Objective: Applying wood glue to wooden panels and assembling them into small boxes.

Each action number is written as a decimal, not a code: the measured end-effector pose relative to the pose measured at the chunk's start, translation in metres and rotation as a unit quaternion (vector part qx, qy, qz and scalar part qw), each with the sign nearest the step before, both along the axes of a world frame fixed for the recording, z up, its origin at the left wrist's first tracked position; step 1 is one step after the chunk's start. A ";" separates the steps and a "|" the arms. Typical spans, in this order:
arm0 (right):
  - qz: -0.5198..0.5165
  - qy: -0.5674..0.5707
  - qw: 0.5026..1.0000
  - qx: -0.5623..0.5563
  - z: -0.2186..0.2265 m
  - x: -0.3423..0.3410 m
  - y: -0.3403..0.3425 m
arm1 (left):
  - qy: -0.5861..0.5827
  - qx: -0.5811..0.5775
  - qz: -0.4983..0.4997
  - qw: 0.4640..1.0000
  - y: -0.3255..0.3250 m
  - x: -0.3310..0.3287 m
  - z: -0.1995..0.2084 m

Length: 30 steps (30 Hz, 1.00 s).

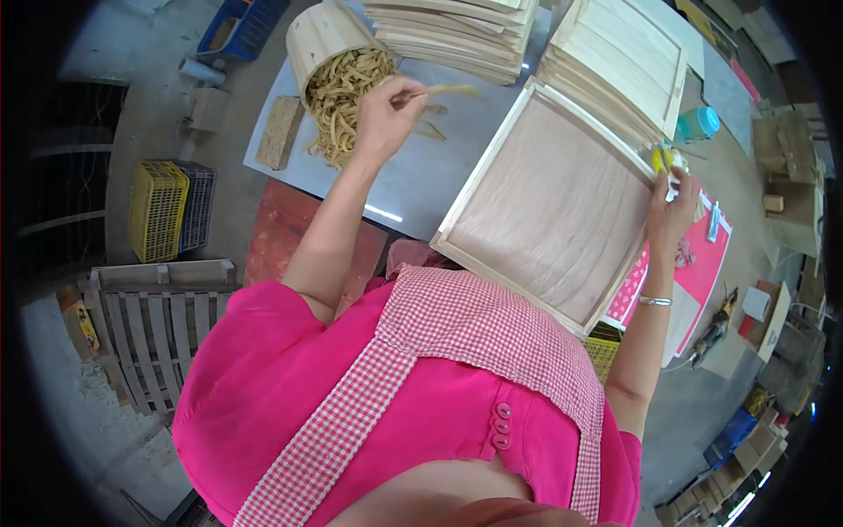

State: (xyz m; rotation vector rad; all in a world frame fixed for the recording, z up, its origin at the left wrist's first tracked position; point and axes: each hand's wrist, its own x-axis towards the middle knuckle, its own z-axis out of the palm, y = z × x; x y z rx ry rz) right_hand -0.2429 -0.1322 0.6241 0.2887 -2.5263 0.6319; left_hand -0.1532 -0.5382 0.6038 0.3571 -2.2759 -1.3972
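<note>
My left hand is closed in a pinch on a thin tan strip, which points to the right. Beneath and beside that hand, a tangled heap of similar tan strips spills out of a tipped wooden bucket. A shallow wooden tray with a raised pale rim lies tilted in front of me. At its right rim is my right hand, fingers closed on something I cannot make out. A small yellow and white object shows just beyond those fingertips.
Stacks of wooden panels and framed wooden panels stand at the table's far side. A wooden block lies left of the strips. A turquoise bottle stands at the right. Crates and a pallet are on the left floor.
</note>
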 end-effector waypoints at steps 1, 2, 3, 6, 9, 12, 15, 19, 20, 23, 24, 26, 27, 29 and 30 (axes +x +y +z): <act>0.047 -0.009 0.999 -0.015 0.010 0.003 -0.008 | 0.001 -0.006 -0.001 1.000 0.012 -0.002 0.025; 0.094 -0.018 0.995 -0.030 0.024 0.008 -0.018 | -0.013 0.050 -0.092 0.994 0.027 -0.003 0.050; 0.158 -0.013 0.986 -0.052 0.047 0.016 -0.040 | -0.027 0.104 -0.176 0.978 0.040 -0.002 0.067; 0.309 -0.050 0.943 -0.117 0.093 0.049 -0.094 | 0.034 0.092 -0.303 0.948 0.080 -0.006 0.086; 0.390 -0.163 0.897 -0.132 0.092 0.060 -0.096 | 0.059 0.056 -0.451 0.889 0.110 -0.004 0.108; 0.407 -0.277 0.852 -0.177 0.083 0.081 -0.081 | -0.085 0.275 -0.454 0.843 0.113 0.004 0.116; 0.436 -0.301 0.824 -0.202 0.090 0.099 -0.077 | -0.200 0.339 -0.530 0.751 0.098 0.000 0.111; 0.476 -0.312 0.793 -0.216 0.096 0.104 -0.067 | -0.395 0.302 -0.585 0.641 0.088 -0.018 0.115; 0.486 -0.313 0.787 -0.215 0.098 0.103 -0.062 | -0.397 0.301 -0.578 0.646 0.085 -0.024 0.114; 0.504 -0.306 0.793 -0.153 0.104 0.082 -0.035 | -0.236 -0.049 -0.712 0.660 0.072 -0.051 0.103; 0.451 -0.252 0.846 -0.128 0.097 0.070 -0.024 | -0.113 -0.128 -0.663 0.729 0.066 -0.060 0.094; 0.322 -0.182 0.928 -0.052 0.078 0.038 0.018 | 0.033 -0.257 -0.555 0.791 0.050 -0.087 0.075; 0.254 -0.164 0.953 -0.003 0.062 0.017 0.043 | 0.049 -0.310 -0.507 0.803 0.039 -0.102 0.069; 0.211 -0.193 0.958 0.009 0.042 -0.008 0.069 | 0.059 -0.333 -0.493 0.802 0.026 -0.117 0.052; 0.215 -0.194 0.957 0.007 0.034 -0.011 0.067 | 0.069 -0.352 -0.481 0.800 0.023 -0.124 0.041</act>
